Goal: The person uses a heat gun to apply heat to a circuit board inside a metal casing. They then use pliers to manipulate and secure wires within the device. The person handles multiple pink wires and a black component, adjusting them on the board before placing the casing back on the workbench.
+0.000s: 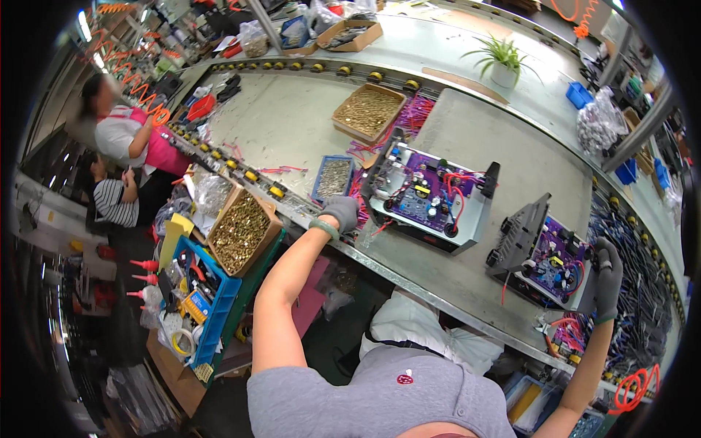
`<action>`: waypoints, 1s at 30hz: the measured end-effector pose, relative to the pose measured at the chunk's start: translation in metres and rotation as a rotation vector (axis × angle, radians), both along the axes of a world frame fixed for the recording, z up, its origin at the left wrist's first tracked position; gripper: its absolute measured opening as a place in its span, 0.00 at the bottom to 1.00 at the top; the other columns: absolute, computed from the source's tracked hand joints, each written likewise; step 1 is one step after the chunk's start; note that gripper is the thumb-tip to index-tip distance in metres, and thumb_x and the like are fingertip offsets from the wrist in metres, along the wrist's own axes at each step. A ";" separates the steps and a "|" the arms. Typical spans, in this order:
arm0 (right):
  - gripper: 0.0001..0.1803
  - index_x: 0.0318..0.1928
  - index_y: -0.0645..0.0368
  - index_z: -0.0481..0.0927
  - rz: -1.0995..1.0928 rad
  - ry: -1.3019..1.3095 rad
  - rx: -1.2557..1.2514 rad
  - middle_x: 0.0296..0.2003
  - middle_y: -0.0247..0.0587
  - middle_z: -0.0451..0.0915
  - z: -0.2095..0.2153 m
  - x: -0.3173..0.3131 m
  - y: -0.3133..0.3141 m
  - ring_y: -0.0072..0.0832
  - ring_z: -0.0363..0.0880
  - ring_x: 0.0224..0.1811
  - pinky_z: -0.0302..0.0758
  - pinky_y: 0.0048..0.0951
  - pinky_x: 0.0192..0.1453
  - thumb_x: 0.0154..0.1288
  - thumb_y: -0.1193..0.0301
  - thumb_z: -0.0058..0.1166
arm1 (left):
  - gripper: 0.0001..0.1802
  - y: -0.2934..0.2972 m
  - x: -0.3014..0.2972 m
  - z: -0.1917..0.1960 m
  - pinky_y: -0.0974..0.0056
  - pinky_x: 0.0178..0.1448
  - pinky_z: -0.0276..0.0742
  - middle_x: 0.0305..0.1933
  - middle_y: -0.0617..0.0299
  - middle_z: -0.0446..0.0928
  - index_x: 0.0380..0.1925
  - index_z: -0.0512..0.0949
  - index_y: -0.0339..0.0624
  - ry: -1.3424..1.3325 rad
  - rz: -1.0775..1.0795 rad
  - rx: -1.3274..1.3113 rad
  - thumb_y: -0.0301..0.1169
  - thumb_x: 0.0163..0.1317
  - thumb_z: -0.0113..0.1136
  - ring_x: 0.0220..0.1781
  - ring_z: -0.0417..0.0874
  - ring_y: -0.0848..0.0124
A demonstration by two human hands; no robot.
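Note:
Two opened electronic units with purple circuit boards sit on the bench. The larger-looking left unit (431, 193) has red wires looping over its board, black end panels and a pale metal chassis. The right unit (549, 266) is tilted, with a dark panel standing up at its left. My right hand (607, 281), in a grey glove, grips the right unit's outer edge; its fingertips are partly hidden. My left hand (342, 213), also gloved, is closed beside the left unit, over red and purple wires (361, 219). What it holds, if anything, is hidden.
A blue tray of small metal parts (335, 177) and a box of brass-coloured parts (369, 112) stand beyond my left hand. Black cables (631, 292) pile at the right. Pliers (546, 337) lie near the front edge. Two people (124, 139) are at the far left.

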State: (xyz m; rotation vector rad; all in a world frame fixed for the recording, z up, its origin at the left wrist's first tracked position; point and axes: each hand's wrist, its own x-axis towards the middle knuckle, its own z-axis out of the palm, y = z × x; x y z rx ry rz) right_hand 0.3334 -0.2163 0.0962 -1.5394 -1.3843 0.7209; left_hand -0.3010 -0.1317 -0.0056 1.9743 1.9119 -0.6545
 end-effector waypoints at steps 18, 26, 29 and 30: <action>0.15 0.48 0.49 0.84 -0.267 -0.652 -0.538 0.43 0.46 0.85 -0.021 0.045 -0.064 0.44 0.83 0.46 0.78 0.41 0.52 0.64 0.67 0.48 | 0.35 0.009 0.000 -0.005 0.54 0.57 0.75 0.51 0.49 0.82 0.44 0.84 0.44 0.281 -0.123 -0.050 0.61 0.62 0.42 0.57 0.81 0.53; 0.17 0.43 0.55 0.84 -0.177 -0.529 -0.555 0.42 0.53 0.84 -0.107 0.034 -0.052 0.48 0.82 0.47 0.78 0.43 0.53 0.60 0.62 0.47 | 0.24 0.085 -0.141 -0.023 0.54 0.43 0.80 0.43 0.53 0.82 0.53 0.76 0.44 -0.399 -0.063 0.205 0.38 0.55 0.61 0.38 0.85 0.59; 0.18 0.43 0.58 0.84 -0.246 -0.516 -0.551 0.42 0.55 0.83 -0.126 0.010 -0.051 0.48 0.83 0.47 0.78 0.43 0.54 0.60 0.63 0.47 | 0.20 0.082 -0.113 0.025 0.59 0.42 0.83 0.46 0.57 0.82 0.54 0.75 0.42 -1.021 0.172 0.115 0.36 0.63 0.55 0.38 0.85 0.65; 0.18 0.43 0.59 0.83 -0.284 -0.512 -0.555 0.42 0.56 0.83 -0.119 0.004 -0.050 0.48 0.83 0.47 0.78 0.43 0.53 0.60 0.63 0.47 | 0.19 0.074 -0.096 0.044 0.60 0.42 0.83 0.46 0.58 0.82 0.54 0.75 0.41 -1.235 0.242 0.101 0.37 0.66 0.53 0.39 0.85 0.67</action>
